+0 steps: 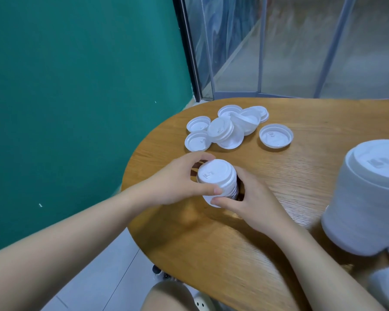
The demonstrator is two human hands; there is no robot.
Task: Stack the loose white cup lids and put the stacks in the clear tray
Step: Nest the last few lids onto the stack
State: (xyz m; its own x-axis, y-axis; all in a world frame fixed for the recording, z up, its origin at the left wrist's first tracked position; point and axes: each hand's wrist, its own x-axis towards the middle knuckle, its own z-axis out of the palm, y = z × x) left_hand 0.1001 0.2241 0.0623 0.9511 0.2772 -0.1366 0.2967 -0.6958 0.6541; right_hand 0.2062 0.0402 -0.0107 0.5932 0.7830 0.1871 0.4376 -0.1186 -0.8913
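A short stack of white cup lids [217, 179] stands tilted on the round wooden table [279, 198]. My left hand [180, 180] grips the stack from the left, thumb across its front. My right hand [249, 198] holds it from the right, thumb at its lower edge. Farther back lies a heap of several loose white lids [228, 129], some rim up, with one single lid [276, 136] apart to the right. A tall, blurred stack of lids [366, 203] stands at the right edge. The clear tray is not plainly visible.
A teal wall [76, 97] is on the left and a glass partition [290, 46] stands behind the table. The table's curved edge runs close to my left forearm. More white plastic [386, 283] shows at the lower right corner. My knee [166, 297] is below the table.
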